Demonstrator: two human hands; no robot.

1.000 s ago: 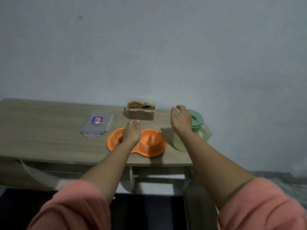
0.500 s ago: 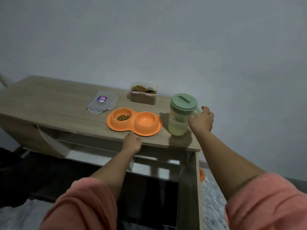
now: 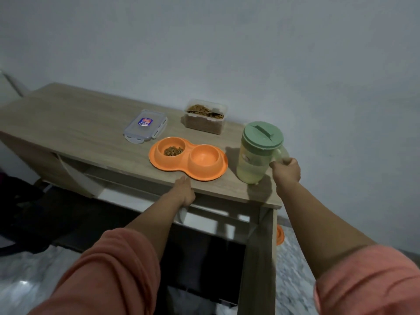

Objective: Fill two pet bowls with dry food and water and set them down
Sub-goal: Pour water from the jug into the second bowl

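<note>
Both of my hands are out over the near edge of the wooden table [image 3: 75, 123]. My right hand [image 3: 286, 170] is curled round the pale handle of the water pitcher [image 3: 256, 155], gripping it at the pitcher's right side, while the pitcher itself stands upright on the tabletop close to the right end, its green lid [image 3: 262, 135] closed on top and pale liquid showing through the clear body. My left hand [image 3: 185, 189] rests on the front edge of the table with the fingers laid out forward and holding nothing, just in front of the orange double pet bowl [image 3: 188, 158]. That bowl lies flat on the table between my left hand and the wall, to the left of the pitcher and a little apart from it. Its left well holds a small heap of dry kibble [image 3: 173, 151]; its right well looks bare orange inside. Behind the bowl, near the wall, stands an open clear food container [image 3: 204, 120] filled with brown dry food, and to its left its clear lid [image 3: 145, 126] lies flat with a blue and red label on it. Salmon-pink sleeves cover my upper arms.
</note>
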